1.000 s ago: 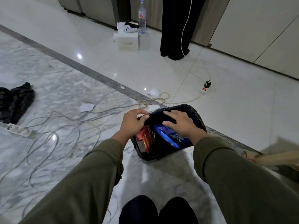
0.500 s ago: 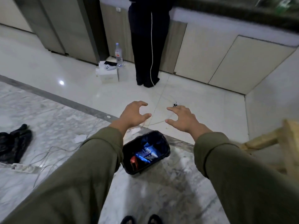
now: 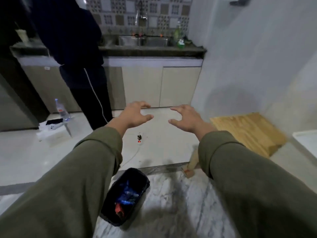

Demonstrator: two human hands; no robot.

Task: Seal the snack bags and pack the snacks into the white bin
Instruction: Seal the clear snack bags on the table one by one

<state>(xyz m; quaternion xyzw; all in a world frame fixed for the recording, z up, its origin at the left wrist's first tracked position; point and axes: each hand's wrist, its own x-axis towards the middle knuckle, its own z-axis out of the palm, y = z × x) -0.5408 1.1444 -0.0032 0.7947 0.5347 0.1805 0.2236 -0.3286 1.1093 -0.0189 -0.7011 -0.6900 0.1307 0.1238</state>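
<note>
- Head view: a kitchen is filling the background, with a steel sink (image 3: 143,41) sitting in a dark counter, cream cabinet doors (image 3: 161,86) below it and patterned tiles above; the floor (image 3: 163,148) is showing pale tile near the cabinets and grey marble closer in.
- Both arms, in olive sleeves (image 3: 72,182), are reaching forward at about the same height, with bare floor showing between the hands.
- The left hand (image 3: 135,114) is hanging in the air with fingers loosely curled and spread, holding nothing.
- The right hand (image 3: 186,120) is mirroring it, fingers relaxed and apart, also gripping nothing.
- The black bin (image 3: 109,215) is standing on the marble well below both hands, under the left forearm and touching neither hand.
- Blue snack packets (image 3: 127,194) and a red packet (image 3: 118,207) are lying inside that bin, blurred.
- Beyond the left hand, another person in dark clothes (image 3: 77,48) is standing at the counter, with a water bottle (image 3: 60,109) on the floor beside them.
- A wooden pallet (image 3: 247,131) is lying outward of the right hand.
- A power strip (image 3: 139,139) with a red light is lying on the tile between the two forearms.
</note>
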